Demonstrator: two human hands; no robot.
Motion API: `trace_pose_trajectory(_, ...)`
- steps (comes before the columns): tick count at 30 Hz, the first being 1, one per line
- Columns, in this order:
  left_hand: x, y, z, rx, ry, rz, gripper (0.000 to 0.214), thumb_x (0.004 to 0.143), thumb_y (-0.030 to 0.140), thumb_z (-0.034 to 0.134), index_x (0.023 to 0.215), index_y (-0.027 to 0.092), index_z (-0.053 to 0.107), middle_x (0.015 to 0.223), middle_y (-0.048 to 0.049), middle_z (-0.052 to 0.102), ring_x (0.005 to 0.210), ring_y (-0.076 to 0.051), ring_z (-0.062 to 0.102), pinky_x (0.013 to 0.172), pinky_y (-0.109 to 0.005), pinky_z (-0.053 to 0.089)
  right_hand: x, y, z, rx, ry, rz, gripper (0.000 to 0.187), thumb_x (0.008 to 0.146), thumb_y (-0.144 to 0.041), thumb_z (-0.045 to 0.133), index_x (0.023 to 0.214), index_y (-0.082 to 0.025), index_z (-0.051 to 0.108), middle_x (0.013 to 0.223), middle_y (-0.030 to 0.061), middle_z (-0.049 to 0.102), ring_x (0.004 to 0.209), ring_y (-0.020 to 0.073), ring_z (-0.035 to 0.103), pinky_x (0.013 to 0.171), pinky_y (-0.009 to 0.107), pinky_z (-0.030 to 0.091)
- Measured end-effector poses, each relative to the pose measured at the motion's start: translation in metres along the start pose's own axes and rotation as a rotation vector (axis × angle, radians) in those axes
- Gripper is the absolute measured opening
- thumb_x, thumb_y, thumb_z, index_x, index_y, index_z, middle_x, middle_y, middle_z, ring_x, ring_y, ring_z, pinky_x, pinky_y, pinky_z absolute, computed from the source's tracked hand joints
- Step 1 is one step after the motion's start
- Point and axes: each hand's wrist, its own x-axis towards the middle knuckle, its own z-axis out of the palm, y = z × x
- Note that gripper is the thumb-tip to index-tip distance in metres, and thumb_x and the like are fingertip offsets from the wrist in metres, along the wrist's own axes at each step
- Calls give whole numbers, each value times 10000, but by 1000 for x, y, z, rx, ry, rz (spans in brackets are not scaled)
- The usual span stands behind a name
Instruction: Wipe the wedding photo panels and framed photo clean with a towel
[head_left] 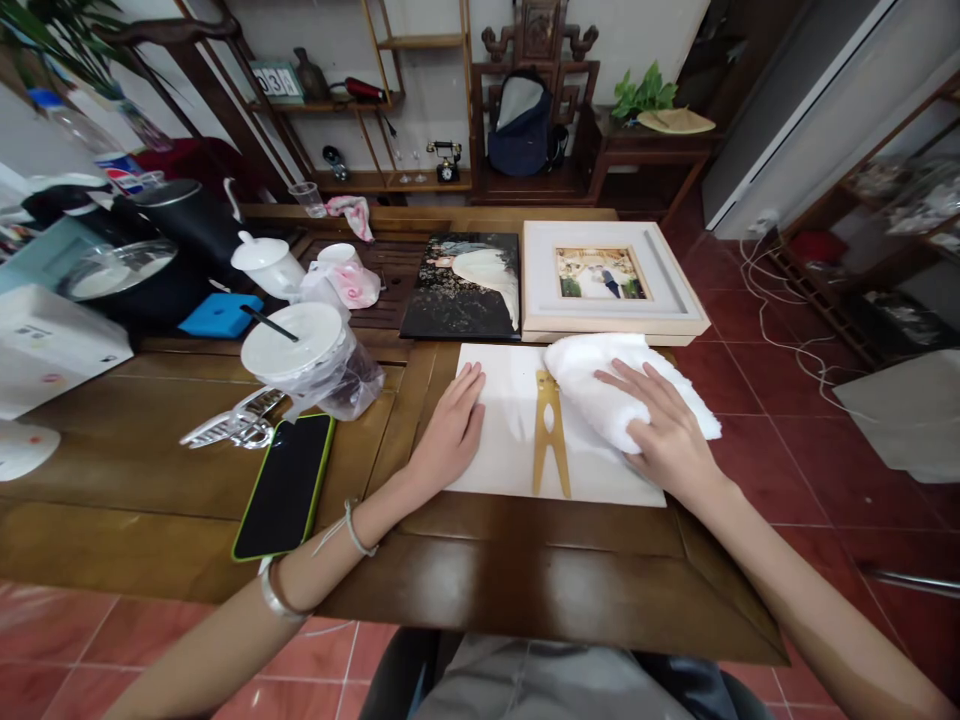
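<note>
Just left of the frame's centre, the left hand (pixel 448 428) lies flat, gripping nothing, on a smooth white rectangular board (pixel 504 445); mid-board, a golden A-shaped piece (pixel 551 440); centre right, the right hand (pixel 670 428) grasps a fluffy white cloth (pixel 592 375)

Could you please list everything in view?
White panel: one, white, table's near side
Gold A-shaped piece: one, gold, on white panel
Cloth: one, white, over white panel's right side
Photo panel: one, mostly black, behind white panel
Picture frame: one, white, beside photo panel
Smartphone: one, black, green-edged, left of white panel
Drink cup: one, white-lidded, behind smartphone
Blue block: one, blue, left of cup
Lidded tea vessel: one, white, behind cup
Table: one, brown, underneath
Backpack: one, blue and grey, at back
Telephone: one, black, low back shelf
Several smaller items, left and back: too unclear to name
Left hand: one, bare, on white panel
Right hand: one, bare, on cloth
</note>
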Motion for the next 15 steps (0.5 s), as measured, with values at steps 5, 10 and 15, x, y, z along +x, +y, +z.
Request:
trace_pose_trajectory(5, 0, 2, -1, 18, -10, -3, 446, 983, 242, 315, 1405, 116, 387, 1511, -166, 352, 1441, -232, 245, 1181, -476, 225, 3, -1, 3, 9, -53, 78, 294, 620, 18, 555, 549, -205, 377, 1468, 144, 416, 1382, 390, 291, 1094, 655, 288)
trace_pose_trajectory(10, 0, 1, 0, 1, 15, -7, 449, 982, 224, 299, 1416, 139, 378, 1512, -152, 357, 1435, -226, 264, 1179, -475, 236, 10, -5, 1, 22, -292, 140, 172, 616, -17, 524, 672, -179, 509, 1409, 222, 466, 1384, 411, 270, 1092, 659, 283)
trace_pose_trajectory(15, 0, 1, 1, 18, 24, -4, 454, 977, 208, 297, 1405, 92, 392, 1503, -178, 363, 1431, -226, 273, 1182, -458, 241, -2, -33, -27, 38, -372, 117, 259, 545, 21, 465, 706, -165, 546, 1364, 223, 517, 1365, 383, 334, 1076, 608, 358)
